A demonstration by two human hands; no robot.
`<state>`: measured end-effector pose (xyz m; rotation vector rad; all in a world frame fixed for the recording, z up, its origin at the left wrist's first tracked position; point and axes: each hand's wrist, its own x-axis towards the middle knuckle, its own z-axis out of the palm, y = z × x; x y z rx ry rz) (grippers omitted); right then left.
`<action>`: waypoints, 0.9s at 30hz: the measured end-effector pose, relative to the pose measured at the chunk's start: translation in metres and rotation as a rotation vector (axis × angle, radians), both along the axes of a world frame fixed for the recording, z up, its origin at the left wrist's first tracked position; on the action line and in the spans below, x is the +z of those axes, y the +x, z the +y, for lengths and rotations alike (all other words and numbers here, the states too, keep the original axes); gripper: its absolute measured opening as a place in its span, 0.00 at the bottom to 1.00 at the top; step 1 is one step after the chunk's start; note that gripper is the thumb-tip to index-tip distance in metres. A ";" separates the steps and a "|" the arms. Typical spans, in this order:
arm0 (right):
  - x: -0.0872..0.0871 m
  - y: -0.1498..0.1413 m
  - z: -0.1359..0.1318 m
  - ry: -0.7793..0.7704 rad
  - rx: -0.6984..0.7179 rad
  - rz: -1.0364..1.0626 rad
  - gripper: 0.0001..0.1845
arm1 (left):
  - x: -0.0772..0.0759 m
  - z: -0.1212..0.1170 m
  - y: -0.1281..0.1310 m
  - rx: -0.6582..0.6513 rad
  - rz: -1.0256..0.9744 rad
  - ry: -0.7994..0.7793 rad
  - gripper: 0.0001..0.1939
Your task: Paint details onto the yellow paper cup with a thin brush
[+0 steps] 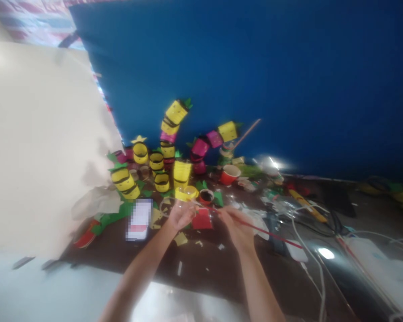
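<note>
Upper-centre yellow paper figures [176,112] look assembled with green leaf tops [188,103], while a plain red piece [202,219] lies at centre between the left hand [181,216], its fingers too blurred to tell, and the right hand [237,229], fingers closed around a thin red stick [272,235].

Head view: worn on the head, looking forward and down from 6 o'clock, over near side of brown table [218,270]. Fairly close to worktop, wide in coverage. Takes in blue panel [255,67] beyond, roughly 11 to 3 o'clock.
</note>
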<state>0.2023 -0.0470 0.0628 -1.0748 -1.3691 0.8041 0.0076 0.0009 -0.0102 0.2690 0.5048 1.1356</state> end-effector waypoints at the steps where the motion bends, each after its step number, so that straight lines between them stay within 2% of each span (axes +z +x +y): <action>1: 0.001 0.000 0.000 0.000 -0.006 -0.003 0.08 | 0.000 0.000 0.000 0.000 -0.003 -0.003 0.17; 6: 0.003 0.006 0.000 0.004 -0.072 -0.004 0.10 | 0.001 0.000 -0.001 0.007 -0.012 -0.017 0.16; 11: 0.005 0.000 -0.001 -0.014 -0.018 0.013 0.10 | 0.004 -0.001 -0.001 -0.011 -0.024 -0.042 0.15; 18: 0.007 0.003 0.000 -0.024 -0.074 0.038 0.11 | 0.007 -0.002 -0.003 -0.022 -0.092 -0.078 0.13; 27: 0.006 0.001 -0.002 -0.031 -0.046 0.015 0.09 | 0.010 -0.001 -0.003 -0.070 -0.225 -0.118 0.11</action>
